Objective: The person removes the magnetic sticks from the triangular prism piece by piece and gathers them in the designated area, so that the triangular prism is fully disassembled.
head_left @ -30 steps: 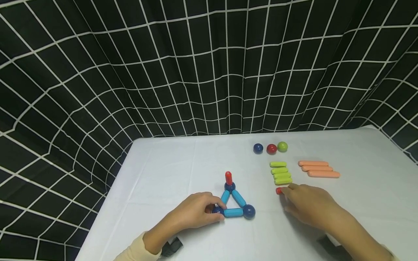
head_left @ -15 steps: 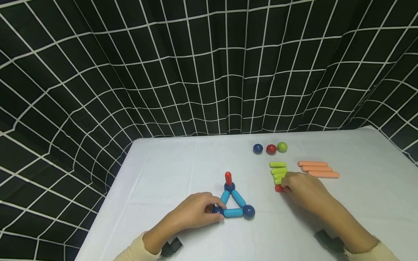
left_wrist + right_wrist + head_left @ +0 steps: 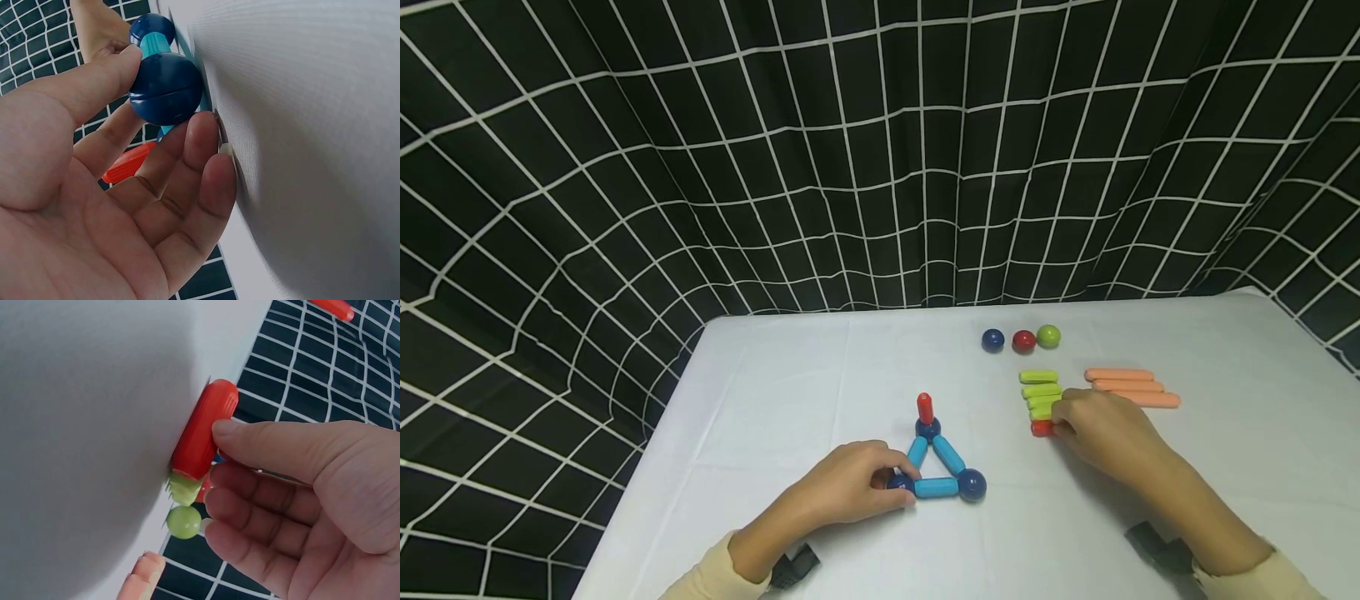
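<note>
My left hand [image 3: 857, 483] pinches a dark blue ball [image 3: 165, 87] between thumb and fingers. That ball is the left corner of a triangle of light blue magnetic rods [image 3: 936, 487], with another blue ball [image 3: 972, 485] at the right corner. At the far corner, a red rod [image 3: 926, 408] rises from a third blue ball [image 3: 928, 428]. My right hand [image 3: 1108, 433] holds another red magnetic rod [image 3: 203, 431], its thumb on the near side and the other fingers partly hidden behind. This rod lies alongside the nearest of several lime green rods [image 3: 1040, 392].
Behind the green rods sit a blue ball [image 3: 992, 340], a red ball [image 3: 1024, 341] and a green ball [image 3: 1048, 336]. Three salmon rods [image 3: 1120, 375] lie to their right. A white cloth covers the table [image 3: 775, 375]; a black gridded curtain [image 3: 880, 167] hangs behind it.
My right hand has moved slightly away from me, bringing the red rod up against the row of green rods. The left hand and the triangle have stayed in place.
</note>
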{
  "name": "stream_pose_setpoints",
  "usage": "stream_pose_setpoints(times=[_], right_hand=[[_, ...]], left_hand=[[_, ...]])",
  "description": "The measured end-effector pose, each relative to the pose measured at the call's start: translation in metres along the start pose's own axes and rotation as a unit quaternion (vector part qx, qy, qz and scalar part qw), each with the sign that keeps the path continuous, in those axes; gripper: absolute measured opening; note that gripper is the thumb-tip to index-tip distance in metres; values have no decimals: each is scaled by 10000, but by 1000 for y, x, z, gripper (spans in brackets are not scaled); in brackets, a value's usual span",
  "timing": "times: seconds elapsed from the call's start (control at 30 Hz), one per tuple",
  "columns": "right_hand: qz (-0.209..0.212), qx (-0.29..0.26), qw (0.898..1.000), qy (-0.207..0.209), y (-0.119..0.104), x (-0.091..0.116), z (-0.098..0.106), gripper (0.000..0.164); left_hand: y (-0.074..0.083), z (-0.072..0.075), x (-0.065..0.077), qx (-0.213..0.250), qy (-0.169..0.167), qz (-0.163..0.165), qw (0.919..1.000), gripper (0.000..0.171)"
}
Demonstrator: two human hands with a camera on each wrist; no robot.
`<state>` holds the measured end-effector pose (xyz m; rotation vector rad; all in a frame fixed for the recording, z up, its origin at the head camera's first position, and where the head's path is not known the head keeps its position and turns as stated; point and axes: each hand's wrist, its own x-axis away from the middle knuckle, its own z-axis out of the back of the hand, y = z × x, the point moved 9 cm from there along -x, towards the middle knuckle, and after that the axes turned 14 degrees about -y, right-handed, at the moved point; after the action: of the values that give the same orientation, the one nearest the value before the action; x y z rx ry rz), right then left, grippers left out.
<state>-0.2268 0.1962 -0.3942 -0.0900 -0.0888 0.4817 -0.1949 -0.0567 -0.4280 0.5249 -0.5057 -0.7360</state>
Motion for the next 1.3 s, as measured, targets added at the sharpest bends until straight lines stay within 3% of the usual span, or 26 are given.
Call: stream_pose_setpoints(times=[0.27,0.43,0.57,0.8,0.9,0.97,1.1,1.3], right_hand=[[-26,-145,9999,32,-2,-2,1,18],[369,-243,9988,229,-19,-9,10,12],[836,-345,9956,249,-48,-25,20,15],[2012,-415,9785,200,-110,-56,24,55],[2398,-250,9703,208,-127,-66,17,48],[2544,-234,9666,212,-133,-70,13,34],[2288,-490,9722,33,-127,-76,8,17],[1684,-602,9827,-477,-108,-79,-3,17]], left_hand=[[-1,-1,-1,33,-33,35,10000,20],[-2,-1,-1,73,-42,79,9999,20],[-2,0,-1,56,-15,81,10000,19],[-2,0,0,30,6,-68,10000,19],[-2,0,0,76,2,-115,9999,19],[-1,-1,0,89,-12,-129,9999,19],[-2,-2,-2,58,-38,-98,9999,18],[-3,-2,-2,1,-29,-58,10000,19]])
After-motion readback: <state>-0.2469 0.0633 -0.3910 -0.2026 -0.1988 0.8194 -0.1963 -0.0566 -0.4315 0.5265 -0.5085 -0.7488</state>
